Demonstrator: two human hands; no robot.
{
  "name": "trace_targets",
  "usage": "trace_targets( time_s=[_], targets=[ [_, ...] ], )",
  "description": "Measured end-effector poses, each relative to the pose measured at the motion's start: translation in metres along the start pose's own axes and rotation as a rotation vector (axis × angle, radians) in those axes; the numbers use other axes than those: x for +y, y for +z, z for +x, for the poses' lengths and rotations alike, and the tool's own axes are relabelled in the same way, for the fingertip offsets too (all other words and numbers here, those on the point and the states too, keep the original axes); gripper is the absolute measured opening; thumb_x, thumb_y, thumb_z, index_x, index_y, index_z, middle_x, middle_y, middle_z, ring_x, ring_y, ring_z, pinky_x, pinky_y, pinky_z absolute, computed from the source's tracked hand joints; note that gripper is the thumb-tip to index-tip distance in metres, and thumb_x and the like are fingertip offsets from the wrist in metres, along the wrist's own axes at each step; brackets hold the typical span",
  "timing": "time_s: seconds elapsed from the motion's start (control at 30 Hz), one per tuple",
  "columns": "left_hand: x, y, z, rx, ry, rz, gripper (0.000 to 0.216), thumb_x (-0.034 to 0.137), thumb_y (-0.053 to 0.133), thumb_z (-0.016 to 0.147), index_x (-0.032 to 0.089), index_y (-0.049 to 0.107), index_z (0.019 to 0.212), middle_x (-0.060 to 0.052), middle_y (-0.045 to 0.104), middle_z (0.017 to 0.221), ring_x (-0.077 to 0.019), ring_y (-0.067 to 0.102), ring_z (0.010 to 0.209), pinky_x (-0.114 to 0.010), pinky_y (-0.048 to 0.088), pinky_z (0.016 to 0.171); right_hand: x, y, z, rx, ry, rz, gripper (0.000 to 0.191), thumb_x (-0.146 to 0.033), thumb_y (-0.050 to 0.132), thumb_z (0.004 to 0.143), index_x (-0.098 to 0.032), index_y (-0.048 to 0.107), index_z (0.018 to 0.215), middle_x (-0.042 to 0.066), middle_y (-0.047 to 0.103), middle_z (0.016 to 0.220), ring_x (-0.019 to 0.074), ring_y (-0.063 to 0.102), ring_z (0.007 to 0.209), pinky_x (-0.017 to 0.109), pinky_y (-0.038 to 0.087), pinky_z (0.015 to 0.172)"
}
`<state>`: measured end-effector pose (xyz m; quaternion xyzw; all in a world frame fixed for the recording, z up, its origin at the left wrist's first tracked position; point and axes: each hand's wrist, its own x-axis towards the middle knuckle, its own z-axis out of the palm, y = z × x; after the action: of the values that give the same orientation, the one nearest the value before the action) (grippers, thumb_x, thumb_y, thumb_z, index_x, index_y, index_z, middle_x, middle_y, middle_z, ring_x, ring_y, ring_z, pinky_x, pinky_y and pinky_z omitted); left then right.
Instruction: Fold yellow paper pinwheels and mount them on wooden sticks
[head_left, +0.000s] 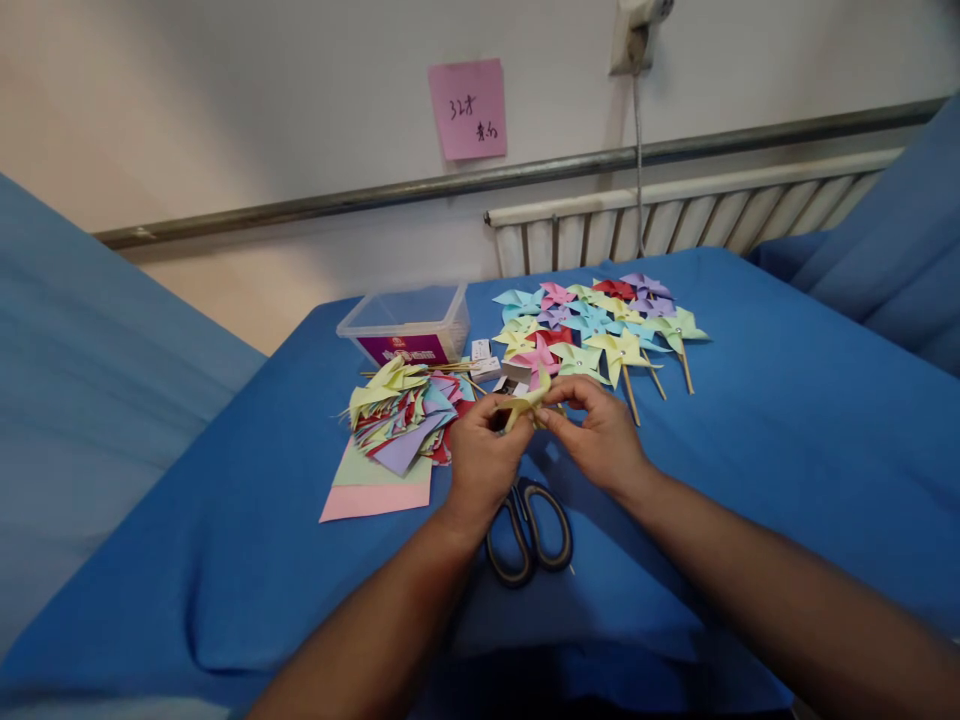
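Observation:
A pale yellow paper pinwheel [527, 401] is held up between my two hands, its blades partly curled. My left hand [484, 455] pinches it from the left, and the fingers of my right hand [596, 425] grip its right side. My fingertips hide its centre. Beneath my hands lies a pair of scissors [551, 528] with dark handles, the blades out of sight under my left hand. Left of my hands rises a heap of cut coloured papers [405, 415]. Several finished pinwheels [619, 352] on wooden sticks lie beyond my right hand.
Behind the heap stands a clear plastic box [409, 310] with a purple label. Small white boxes [484, 362] sit next to it. Flat green and pink sheets [379, 497] lie at the left on the blue tablecloth [787, 420]. A metal rail [420, 190] and a radiator [697, 210] run along the wall.

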<state>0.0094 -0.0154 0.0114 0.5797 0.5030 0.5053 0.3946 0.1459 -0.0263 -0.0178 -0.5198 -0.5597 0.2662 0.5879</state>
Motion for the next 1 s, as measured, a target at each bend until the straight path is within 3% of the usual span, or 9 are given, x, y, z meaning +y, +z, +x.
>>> trace_targets(
  time_s=[0.1, 0.17, 0.37, 0.5, 1.0],
  targets=[
    [0.0005, -0.0001, -0.0001, -0.007, -0.005, -0.022, 0.007, 0.019, 0.071, 0.067, 0.017, 0.069, 0.073, 0.000, 0.068, 0.068, -0.0134, 0.058, 0.063, -0.024, 0.043, 0.062, 0.0000, 0.0032, 0.0009, 0.004, 0.071, 0.176, 0.034, -0.028, 0.074, 0.074, -0.022, 0.061, 0.104, 0.007, 0.071, 0.102, 0.0203, 0.067, 0.091, 0.039, 0.055, 0.085],
    [0.0000, -0.0003, 0.0000, -0.011, -0.002, -0.031, 0.007, 0.019, 0.072, 0.067, 0.017, 0.069, 0.073, 0.000, 0.068, 0.068, -0.0133, 0.058, 0.063, -0.024, 0.044, 0.062, 0.0011, 0.0048, 0.0017, -0.033, 0.098, 0.250, 0.038, -0.029, 0.074, 0.073, -0.022, 0.060, 0.108, 0.007, 0.072, 0.100, 0.0193, 0.068, 0.087, 0.038, 0.056, 0.082],
    [-0.0036, -0.0004, -0.0004, -0.018, -0.023, -0.059, 0.011, 0.021, 0.073, 0.067, 0.016, 0.069, 0.076, 0.000, 0.068, 0.069, -0.0133, 0.058, 0.063, -0.024, 0.043, 0.062, 0.0052, 0.0050, 0.0041, -0.101, 0.169, 0.347, 0.035, -0.032, 0.075, 0.071, -0.021, 0.063, 0.103, 0.006, 0.073, 0.091, 0.0183, 0.068, 0.079, 0.035, 0.057, 0.074],
    [-0.0035, 0.0003, -0.0012, -0.011, -0.031, -0.071, 0.012, 0.021, 0.073, 0.066, 0.017, 0.069, 0.077, 0.000, 0.068, 0.069, -0.0132, 0.058, 0.063, -0.023, 0.043, 0.061, 0.0051, 0.0038, 0.0034, -0.145, 0.158, 0.333, 0.022, -0.033, 0.073, 0.075, -0.021, 0.067, 0.092, 0.004, 0.073, 0.085, 0.0178, 0.067, 0.075, 0.033, 0.055, 0.072],
    [0.0002, -0.0003, -0.0029, -0.008, -0.025, -0.044, 0.009, 0.023, 0.072, 0.069, 0.016, 0.067, 0.072, 0.001, 0.065, 0.067, -0.0121, 0.055, 0.062, -0.023, 0.043, 0.061, 0.0040, 0.0059, -0.0030, -0.059, 0.091, 0.189, 0.018, -0.032, 0.070, 0.078, -0.021, 0.071, 0.092, 0.003, 0.074, 0.084, 0.0197, 0.066, 0.077, 0.034, 0.052, 0.074]
  ],
)
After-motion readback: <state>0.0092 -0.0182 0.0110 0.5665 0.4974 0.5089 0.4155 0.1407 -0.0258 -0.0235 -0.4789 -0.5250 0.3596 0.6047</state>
